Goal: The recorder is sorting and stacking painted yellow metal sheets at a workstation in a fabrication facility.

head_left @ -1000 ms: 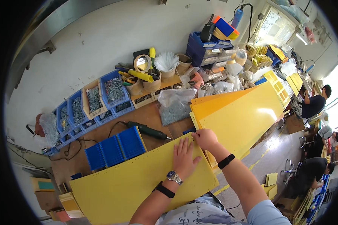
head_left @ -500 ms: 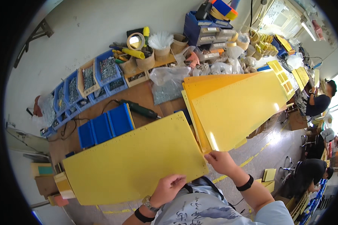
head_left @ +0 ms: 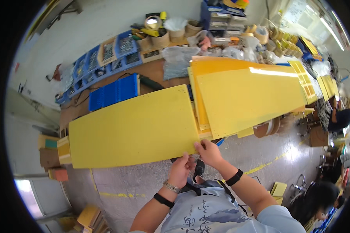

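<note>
A large yellow panel [head_left: 132, 124] with small holes near its edges lies over the front of the workbench, its near edge overhanging the floor. My right hand [head_left: 209, 152] pinches this panel at its near right corner. Just left of it, my left hand [head_left: 179, 171] is at the near edge, thumb uppermost and fingers curled together. Whatever those fingers may hold is too small or hidden to make out. To the right, a stack of yellow and orange sheets [head_left: 249, 97] lies fanned out, close beside the panel.
Behind the panel are blue trays [head_left: 114, 92], a dark green power tool [head_left: 151, 82] and a plastic bag [head_left: 179, 64]. Blue bins of small hardware [head_left: 125, 44] line the wall. A stool [head_left: 299, 182] and several people are at the right. Cartons [head_left: 90, 218] stand at lower left.
My view has shifted, showing more floor in front of the bench. My left hand has gone from the panel's top to its near edge, closer to my right hand. My right hand stays at the corner.
</note>
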Available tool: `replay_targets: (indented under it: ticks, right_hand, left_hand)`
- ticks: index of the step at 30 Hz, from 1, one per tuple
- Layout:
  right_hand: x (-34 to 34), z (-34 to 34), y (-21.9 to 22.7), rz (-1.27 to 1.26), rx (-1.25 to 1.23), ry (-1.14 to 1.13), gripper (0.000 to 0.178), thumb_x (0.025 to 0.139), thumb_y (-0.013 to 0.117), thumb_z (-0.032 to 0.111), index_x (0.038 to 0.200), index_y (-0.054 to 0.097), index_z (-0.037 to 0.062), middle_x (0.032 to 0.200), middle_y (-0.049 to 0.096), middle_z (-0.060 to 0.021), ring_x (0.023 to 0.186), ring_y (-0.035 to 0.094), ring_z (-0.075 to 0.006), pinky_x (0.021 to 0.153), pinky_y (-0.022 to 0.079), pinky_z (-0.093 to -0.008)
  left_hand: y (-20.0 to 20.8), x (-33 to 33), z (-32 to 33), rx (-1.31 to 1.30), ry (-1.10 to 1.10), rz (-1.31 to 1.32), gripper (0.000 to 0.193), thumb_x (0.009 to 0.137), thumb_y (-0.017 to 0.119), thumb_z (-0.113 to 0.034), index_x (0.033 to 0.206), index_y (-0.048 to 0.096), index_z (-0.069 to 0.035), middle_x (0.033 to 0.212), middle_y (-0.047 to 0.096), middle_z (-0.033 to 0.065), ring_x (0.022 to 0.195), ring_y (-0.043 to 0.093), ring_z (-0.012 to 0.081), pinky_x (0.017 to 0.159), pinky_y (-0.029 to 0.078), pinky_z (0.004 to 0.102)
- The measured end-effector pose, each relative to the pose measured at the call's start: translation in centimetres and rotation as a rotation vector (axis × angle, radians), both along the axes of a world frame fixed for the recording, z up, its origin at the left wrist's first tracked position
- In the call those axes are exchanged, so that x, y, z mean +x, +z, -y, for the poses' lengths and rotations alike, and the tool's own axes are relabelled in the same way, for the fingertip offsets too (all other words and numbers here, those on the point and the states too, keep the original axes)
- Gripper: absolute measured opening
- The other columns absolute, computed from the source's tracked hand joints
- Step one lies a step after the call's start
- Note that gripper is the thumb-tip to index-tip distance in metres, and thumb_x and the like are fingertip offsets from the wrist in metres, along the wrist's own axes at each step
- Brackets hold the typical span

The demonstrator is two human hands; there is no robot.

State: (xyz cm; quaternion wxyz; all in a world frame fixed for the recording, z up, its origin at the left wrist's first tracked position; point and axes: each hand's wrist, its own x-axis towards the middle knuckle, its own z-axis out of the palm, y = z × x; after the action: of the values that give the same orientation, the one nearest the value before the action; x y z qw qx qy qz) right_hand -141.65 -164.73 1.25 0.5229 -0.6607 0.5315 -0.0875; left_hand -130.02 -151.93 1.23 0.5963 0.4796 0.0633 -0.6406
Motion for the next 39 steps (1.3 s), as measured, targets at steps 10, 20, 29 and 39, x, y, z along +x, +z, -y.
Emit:
replay_targets:
  ticks: [10, 20, 29, 39]
  right_hand:
    - [-0.9, -0.5, -2.1, 0.0, -0.327, 0.014, 0.044, 0.097, 0.063, 0.038, 0.085, 0.064, -0.0047, 0.07, 0.065, -0.022, 0.067, 0.067, -0.0346, 0.064, 0.051, -0.0433]
    - [-0.1, -4.7, 3.3, 0.17, -0.529, -0.049, 0.021, 0.095, 0.065, 0.015, 0.109, 0.061, -0.0011, 0.084, 0.063, -0.0122, 0.072, 0.061, -0.0217, 0.068, 0.05, -0.0328]
    - [21.5, -20.7, 5.9, 0.287, -0.595, 0.554, 0.029, 0.085, 0.073, 0.013, 0.109, 0.063, -0.001, 0.1, 0.066, -0.018, 0.091, 0.064, -0.0336, 0.083, 0.052, -0.0423]
    - [48.5, -35.8, 8.2, 0.113, -0.677, 1.045, 0.059, 0.084, 0.075, 0.028, 0.132, 0.055, 0.0, 0.141, 0.051, -0.0192, 0.134, 0.046, -0.0366, 0.11, 0.04, -0.0475]
  left_hand:
    - [-1.4, -0.1, -1.4, 0.053, -0.156, 0.197, 0.033, 0.099, 0.064, -0.042, 0.094, 0.067, -0.009, 0.088, 0.068, 0.002, 0.077, 0.064, 0.0123, 0.067, 0.05, 0.0262]
    - [-1.1, 19.5, -23.4, 0.201, 0.279, 0.477, 0.045, 0.105, 0.045, -0.05, 0.093, 0.064, -0.011, 0.085, 0.066, 0.0011, 0.078, 0.063, 0.014, 0.072, 0.052, 0.0275]
    - [-1.7, 43.0, -37.3, 0.313, 0.921, 0.437, 0.059, 0.099, 0.05, -0.061, 0.103, 0.064, -0.004, 0.084, 0.067, 0.0061, 0.072, 0.065, 0.018, 0.065, 0.053, 0.0318]
    - [-1.6, 53.5, -37.9, 0.207, 0.62, 0.485, 0.04, 0.103, 0.056, -0.04, 0.091, 0.065, -0.003, 0.076, 0.068, 0.0052, 0.064, 0.065, 0.0148, 0.059, 0.051, 0.0273]
